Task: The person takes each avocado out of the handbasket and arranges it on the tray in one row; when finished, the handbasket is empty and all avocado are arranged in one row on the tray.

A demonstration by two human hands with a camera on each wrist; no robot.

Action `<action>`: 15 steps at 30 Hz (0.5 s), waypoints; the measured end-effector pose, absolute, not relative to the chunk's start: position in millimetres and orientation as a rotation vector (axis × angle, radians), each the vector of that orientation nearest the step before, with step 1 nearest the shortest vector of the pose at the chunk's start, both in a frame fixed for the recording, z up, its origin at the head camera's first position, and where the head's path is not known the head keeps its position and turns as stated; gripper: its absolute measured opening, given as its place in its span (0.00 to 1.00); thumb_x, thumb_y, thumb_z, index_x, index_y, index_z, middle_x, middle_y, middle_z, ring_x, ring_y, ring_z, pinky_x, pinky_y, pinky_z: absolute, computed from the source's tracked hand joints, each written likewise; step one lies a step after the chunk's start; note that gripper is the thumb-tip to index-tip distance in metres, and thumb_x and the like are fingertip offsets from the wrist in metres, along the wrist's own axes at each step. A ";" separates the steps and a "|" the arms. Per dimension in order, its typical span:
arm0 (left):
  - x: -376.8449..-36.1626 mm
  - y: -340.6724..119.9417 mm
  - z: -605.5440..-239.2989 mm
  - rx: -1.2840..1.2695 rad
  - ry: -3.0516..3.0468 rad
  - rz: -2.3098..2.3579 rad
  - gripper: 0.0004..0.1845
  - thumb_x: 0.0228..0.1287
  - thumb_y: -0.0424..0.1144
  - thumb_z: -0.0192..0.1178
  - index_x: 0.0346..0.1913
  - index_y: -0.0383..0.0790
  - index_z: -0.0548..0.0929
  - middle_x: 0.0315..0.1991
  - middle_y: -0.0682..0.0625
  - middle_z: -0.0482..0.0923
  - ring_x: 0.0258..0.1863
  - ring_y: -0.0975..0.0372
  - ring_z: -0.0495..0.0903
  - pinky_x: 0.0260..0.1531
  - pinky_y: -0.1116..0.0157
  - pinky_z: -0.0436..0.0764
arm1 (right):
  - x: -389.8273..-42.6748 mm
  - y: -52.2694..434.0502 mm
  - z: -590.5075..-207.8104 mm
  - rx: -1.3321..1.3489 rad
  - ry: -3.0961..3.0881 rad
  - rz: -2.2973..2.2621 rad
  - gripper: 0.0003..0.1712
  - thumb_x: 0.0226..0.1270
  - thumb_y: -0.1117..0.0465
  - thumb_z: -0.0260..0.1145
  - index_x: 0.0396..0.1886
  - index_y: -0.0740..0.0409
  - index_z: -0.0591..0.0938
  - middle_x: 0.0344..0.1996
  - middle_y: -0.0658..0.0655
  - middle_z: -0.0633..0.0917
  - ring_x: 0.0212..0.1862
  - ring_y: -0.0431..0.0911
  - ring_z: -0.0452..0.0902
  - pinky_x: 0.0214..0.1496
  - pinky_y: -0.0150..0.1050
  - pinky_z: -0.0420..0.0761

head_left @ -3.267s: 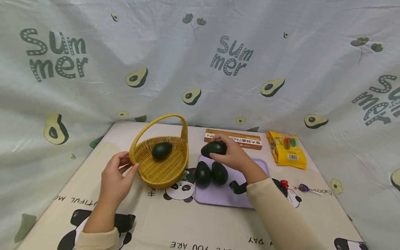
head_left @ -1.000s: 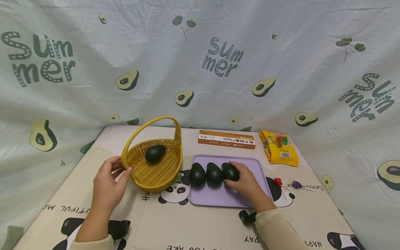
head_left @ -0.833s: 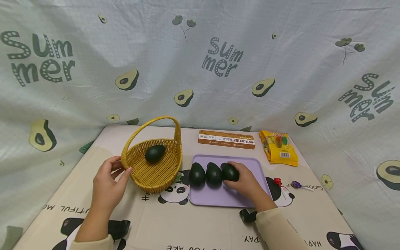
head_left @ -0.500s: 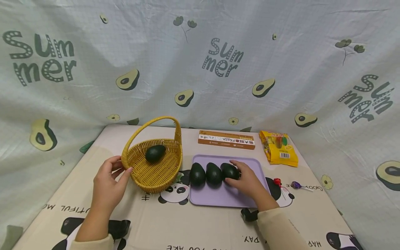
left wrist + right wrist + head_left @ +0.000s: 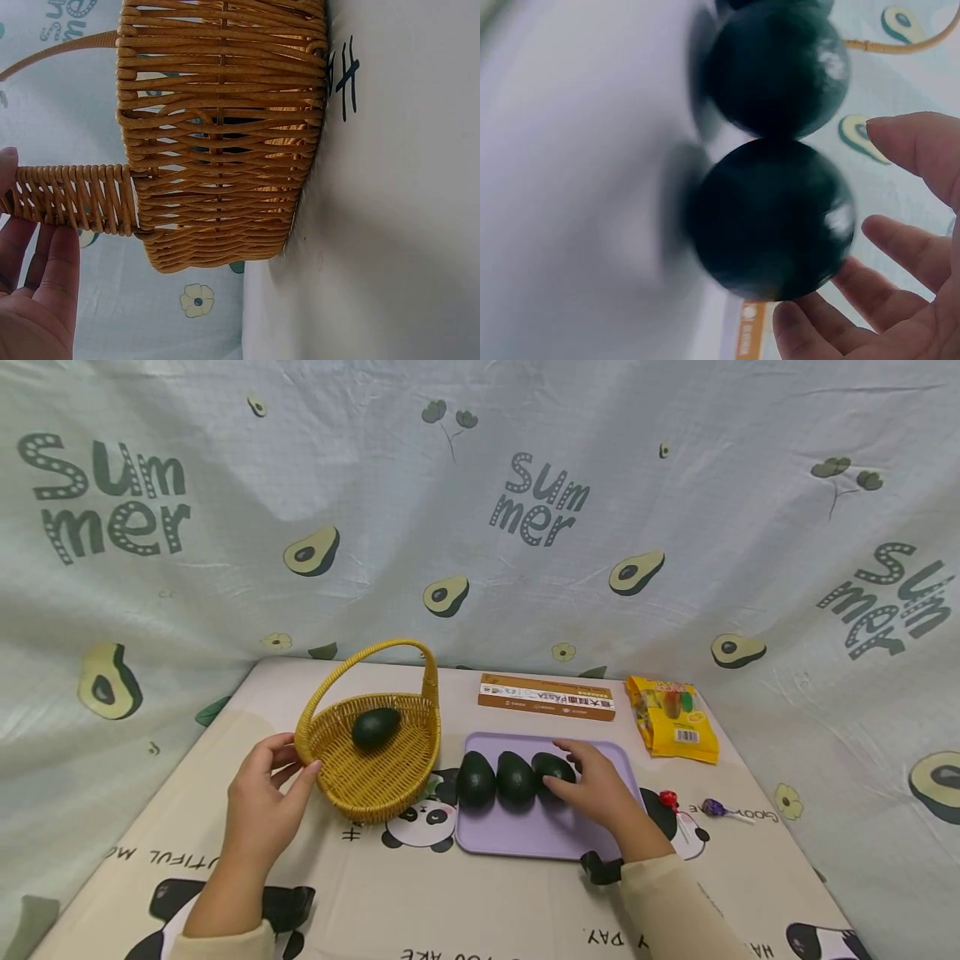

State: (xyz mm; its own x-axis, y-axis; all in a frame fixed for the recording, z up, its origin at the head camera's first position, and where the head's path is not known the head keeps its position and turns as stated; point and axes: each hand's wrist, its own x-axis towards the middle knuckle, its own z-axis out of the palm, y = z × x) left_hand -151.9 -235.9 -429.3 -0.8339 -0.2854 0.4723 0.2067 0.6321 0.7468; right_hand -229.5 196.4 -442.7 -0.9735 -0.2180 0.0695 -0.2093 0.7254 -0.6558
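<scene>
My left hand (image 5: 262, 810) pinches the base of the handle of a yellow wicker basket (image 5: 378, 785); in the left wrist view thumb and fingers lie on either side of the woven handle (image 5: 75, 196). One dark green avocado (image 5: 375, 729) lies in the basket. On the lilac tray (image 5: 487, 843) three avocados stand in a row: a left one (image 5: 476, 781), a middle one (image 5: 516, 779) and a right one (image 5: 549, 766). My right hand (image 5: 600, 789) is beside the right avocado, thumb and fingers spread loosely around it. The right wrist view shows this avocado (image 5: 772, 217) with the fingers parted at its side.
Behind the tray lies a pasta box (image 5: 546, 697). A yellow snack bag (image 5: 678, 722) is at the back right. Red (image 5: 667, 799) and purple (image 5: 714, 807) lollipops lie right of the tray. A printed curtain (image 5: 525, 602) hangs behind the table.
My right hand has lowered an avocado onto the tray, right of the other two. Since then its fingers have loosened and parted from it. The left hand keeps its hold on the basket handle.
</scene>
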 end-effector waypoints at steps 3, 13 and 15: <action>-152.0 -235.8 -429.6 0.063 -2.288 -1.137 0.26 0.65 0.28 0.69 0.64 0.34 0.74 0.52 0.40 0.79 0.57 0.49 0.82 0.56 0.88 0.73 | -229.3 192.7 -436.3 -0.391 2.913 -1.096 0.39 0.66 0.51 0.74 0.74 0.56 0.73 0.69 0.63 0.76 0.68 0.63 0.74 0.71 0.61 0.77; -151.0 -236.2 -427.9 0.065 -2.290 -1.141 0.26 0.65 0.29 0.69 0.64 0.33 0.74 0.51 0.40 0.79 0.56 0.49 0.82 0.58 0.79 0.79 | -226.7 170.3 -413.1 -0.586 2.900 -1.122 0.40 0.66 0.51 0.74 0.74 0.57 0.72 0.68 0.61 0.79 0.70 0.58 0.73 0.74 0.58 0.74; -150.2 -235.7 -427.5 0.059 -2.285 -1.152 0.25 0.65 0.29 0.69 0.63 0.32 0.74 0.51 0.40 0.80 0.56 0.49 0.82 0.57 0.82 0.77 | -226.2 166.6 -409.3 -0.592 2.878 -1.129 0.42 0.66 0.51 0.74 0.76 0.57 0.70 0.69 0.61 0.78 0.71 0.58 0.73 0.75 0.57 0.74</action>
